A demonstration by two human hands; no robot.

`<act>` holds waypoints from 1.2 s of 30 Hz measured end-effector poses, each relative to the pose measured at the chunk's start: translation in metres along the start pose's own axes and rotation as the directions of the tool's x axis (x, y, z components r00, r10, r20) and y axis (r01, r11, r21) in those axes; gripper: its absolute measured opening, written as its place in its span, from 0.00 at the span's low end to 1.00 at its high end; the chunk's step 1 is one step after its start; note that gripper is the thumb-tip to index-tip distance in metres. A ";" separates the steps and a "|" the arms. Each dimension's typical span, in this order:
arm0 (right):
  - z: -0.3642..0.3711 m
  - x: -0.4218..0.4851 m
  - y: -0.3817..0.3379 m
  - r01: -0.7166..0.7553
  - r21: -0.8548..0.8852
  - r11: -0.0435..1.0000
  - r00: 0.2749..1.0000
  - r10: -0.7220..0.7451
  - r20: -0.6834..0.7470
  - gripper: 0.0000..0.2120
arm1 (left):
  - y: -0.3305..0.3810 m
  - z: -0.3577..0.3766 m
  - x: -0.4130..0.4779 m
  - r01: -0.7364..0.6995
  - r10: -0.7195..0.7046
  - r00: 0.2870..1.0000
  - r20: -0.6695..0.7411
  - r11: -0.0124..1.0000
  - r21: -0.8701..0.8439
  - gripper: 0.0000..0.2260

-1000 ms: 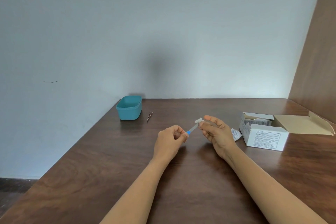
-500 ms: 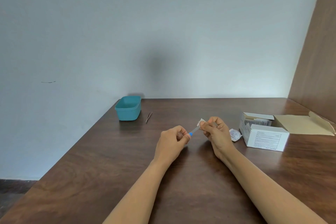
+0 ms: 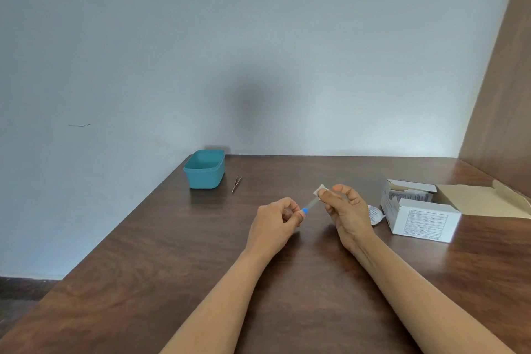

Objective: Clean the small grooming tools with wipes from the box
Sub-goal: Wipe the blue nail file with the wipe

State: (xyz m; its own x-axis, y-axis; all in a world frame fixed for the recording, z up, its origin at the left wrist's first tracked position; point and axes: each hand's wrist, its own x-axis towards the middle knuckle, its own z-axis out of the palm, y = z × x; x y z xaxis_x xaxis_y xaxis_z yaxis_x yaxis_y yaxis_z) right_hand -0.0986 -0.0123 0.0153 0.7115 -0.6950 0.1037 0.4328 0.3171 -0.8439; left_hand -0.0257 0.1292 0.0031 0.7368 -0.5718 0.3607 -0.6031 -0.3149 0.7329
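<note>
My left hand (image 3: 275,224) pinches the blue handle end of a slim grooming tool (image 3: 309,205) above the middle of the table. My right hand (image 3: 346,211) pinches a small white wipe (image 3: 321,189) around the tool's far end, thumb and fingers folded over it. The tool's tip is hidden inside the wipe. A pair of tweezers (image 3: 237,183) lies on the table beside a teal tub (image 3: 204,169). The open white wipe box (image 3: 418,211) stands to the right, its flap lying flat.
A torn white sachet (image 3: 375,214) lies between my right hand and the box. A brown panel (image 3: 505,80) rises at the table's right edge. The dark wooden table (image 3: 172,267) ends at the wall behind and drops off on the left.
My right hand closed its fingers over the wipe and slid a little along the tool. The left hand kept its pinch on the blue end.
</note>
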 end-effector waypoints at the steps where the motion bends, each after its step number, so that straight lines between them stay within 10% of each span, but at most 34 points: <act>1: 0.000 0.000 0.000 0.001 0.007 1.000 1.000 -0.001 -0.004 0.15 | 0.000 0.000 0.000 -0.001 0.001 1.000 0.001 1.000 -0.003 0.07; 36: -0.002 -0.005 0.000 -0.019 0.077 0.997 1.000 0.020 -0.006 0.19 | 0.007 -0.001 -0.008 -0.068 0.068 0.998 0.012 0.998 0.006 0.06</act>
State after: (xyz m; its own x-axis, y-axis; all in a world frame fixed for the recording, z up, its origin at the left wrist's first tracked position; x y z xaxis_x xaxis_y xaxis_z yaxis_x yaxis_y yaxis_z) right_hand -0.1033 -0.0101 0.0142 0.7169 -0.6921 0.0840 0.4605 0.3796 -0.8024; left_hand -0.0357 0.1319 0.0061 0.6904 -0.6008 0.4030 -0.6536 -0.2793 0.7034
